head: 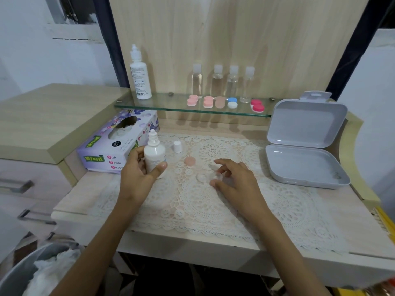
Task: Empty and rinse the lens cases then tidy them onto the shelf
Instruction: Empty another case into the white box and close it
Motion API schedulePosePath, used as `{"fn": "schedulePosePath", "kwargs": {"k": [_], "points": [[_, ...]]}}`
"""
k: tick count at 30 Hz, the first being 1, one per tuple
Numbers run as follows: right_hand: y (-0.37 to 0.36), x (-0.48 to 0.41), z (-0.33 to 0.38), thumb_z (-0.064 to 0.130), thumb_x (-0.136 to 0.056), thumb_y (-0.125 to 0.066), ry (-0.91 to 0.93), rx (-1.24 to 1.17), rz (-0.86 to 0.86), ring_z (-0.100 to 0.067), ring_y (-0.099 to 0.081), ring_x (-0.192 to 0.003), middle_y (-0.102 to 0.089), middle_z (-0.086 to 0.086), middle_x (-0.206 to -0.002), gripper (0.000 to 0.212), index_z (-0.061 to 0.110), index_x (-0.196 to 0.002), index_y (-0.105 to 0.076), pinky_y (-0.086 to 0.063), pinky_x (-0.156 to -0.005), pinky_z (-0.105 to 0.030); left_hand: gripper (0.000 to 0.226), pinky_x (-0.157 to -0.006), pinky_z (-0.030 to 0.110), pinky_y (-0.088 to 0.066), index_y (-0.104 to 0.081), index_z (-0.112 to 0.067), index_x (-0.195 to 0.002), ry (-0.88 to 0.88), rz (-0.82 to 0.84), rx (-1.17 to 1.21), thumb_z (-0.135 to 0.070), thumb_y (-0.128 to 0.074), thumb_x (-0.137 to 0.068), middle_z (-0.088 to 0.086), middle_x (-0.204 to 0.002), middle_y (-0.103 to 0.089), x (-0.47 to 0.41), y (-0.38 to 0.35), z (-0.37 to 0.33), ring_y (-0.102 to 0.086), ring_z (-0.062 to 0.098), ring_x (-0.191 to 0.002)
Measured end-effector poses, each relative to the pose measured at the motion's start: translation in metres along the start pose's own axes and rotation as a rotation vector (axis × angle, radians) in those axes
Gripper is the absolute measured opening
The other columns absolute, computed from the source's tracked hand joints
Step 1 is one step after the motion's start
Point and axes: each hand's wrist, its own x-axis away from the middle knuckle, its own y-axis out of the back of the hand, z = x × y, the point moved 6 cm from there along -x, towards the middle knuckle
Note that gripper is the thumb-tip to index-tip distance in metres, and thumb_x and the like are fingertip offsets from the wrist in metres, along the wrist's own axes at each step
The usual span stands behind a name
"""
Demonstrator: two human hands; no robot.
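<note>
1. The left hand [139,178] grips a small white bottle [154,155] upright, fingers wrapped behind it and thumb across the front; its nozzle is uncapped.
2. The bottle's white cap [177,146] stands on the lace mat [277,206], just beside the bottle, toward the back of the tabletop [70,199].
3. The right hand [237,180] hovers over the middle of the mat, fingers loosely curled and apart, holding nothing that I can make out; motion blur hides the fingertips.
4. By its fingertips lies an open lens case [206,177], pale and blurred, with a pink lid [190,161] behind it on the mat.
5. Five closed lens cases [225,102] sit in a row on the glass shelf [162,103] along the back edge, before four clear bottles [223,81]; a taller white bottle [139,73] stands at the shelf's left end.
6. A grey hinged box [305,144] lies open at the right edge, and a tissue box [119,142] at the left edge.
</note>
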Motion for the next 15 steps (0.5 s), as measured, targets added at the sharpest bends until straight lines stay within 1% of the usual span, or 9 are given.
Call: {"fn": "schedulePosePath", "kwargs": {"k": [4,7,9,12,14,15], "points": [[0.0,0.0,0.002,0.026,-0.084,-0.07,0.008,0.019,-0.006,-0.002,-0.046,-0.099,-0.061,0.011,-0.102,0.045,0.026,-0.126,-0.056,-0.034,-0.079,-0.009,0.044,-0.098,0.035,-0.048,-0.048,-0.025,-0.114,-0.008,-0.044,-0.024,-0.011,-0.073,-0.08,-0.003,-0.118,-0.06,-0.003,0.002,0.004,-0.06,0.013,-0.108],[0.001,0.001,0.003,0.025,-0.084,-0.071,0.011,0.015,-0.01,-0.003,-0.046,-0.099,-0.061,0.012,-0.101,0.041,0.025,-0.123,-0.059,-0.034,-0.079,-0.009,0.048,-0.1,0.04,-0.047,-0.048,-0.024,-0.119,-0.032,-0.076,-0.047,-0.013,-0.074,-0.08,-0.005,-0.117,-0.061,-0.003,0.005,0.005,-0.06,0.013,-0.109],[0.002,0.002,0.004,0.024,-0.084,-0.07,0.019,0.024,-0.008,-0.005,-0.047,-0.098,-0.061,0.011,-0.1,0.038,0.023,-0.12,-0.061,-0.034,-0.079,-0.009,0.055,-0.102,0.039,-0.046,-0.046,-0.021,-0.125,-0.053,-0.094,-0.059,-0.014,-0.075,-0.079,-0.002,-0.122,-0.059,-0.002,0.006,0.005,-0.059,0.013,-0.111],[0.002,0.001,0.005,0.024,-0.084,-0.07,0.038,0.055,-0.003,-0.005,-0.046,-0.096,-0.063,0.011,-0.1,0.029,0.022,-0.112,-0.066,-0.031,-0.079,-0.006,0.064,-0.106,0.03,-0.041,-0.043,-0.017,-0.133,-0.108,-0.139,-0.075,-0.012,-0.076,-0.078,-0.001,-0.131,-0.054,0.005,0.007,-0.002,-0.053,0.008,-0.118],[0.002,0.001,0.005,0.025,-0.084,-0.07,0.048,0.069,-0.005,-0.005,-0.045,-0.094,-0.064,0.01,-0.1,0.025,0.021,-0.108,-0.068,-0.029,-0.079,-0.003,0.061,-0.108,0.028,-0.038,-0.044,-0.011,-0.134,-0.229,-0.221,-0.107,-0.007,-0.073,-0.081,0.001,-0.135,-0.052,0.015,0.01,-0.016,-0.048,0.007,-0.124],[0.002,0.001,0.005,0.025,-0.084,-0.07,0.049,0.073,-0.006,-0.005,-0.045,-0.094,-0.064,0.01,-0.1,0.024,0.021,-0.108,-0.068,-0.028,-0.079,-0.003,0.057,-0.109,0.029,-0.037,-0.045,-0.006,-0.133,-0.335,-0.275,-0.151,-0.004,-0.07,-0.082,0.003,-0.134,-0.051,0.021,0.012,-0.027,-0.047,0.01,-0.126]]}}
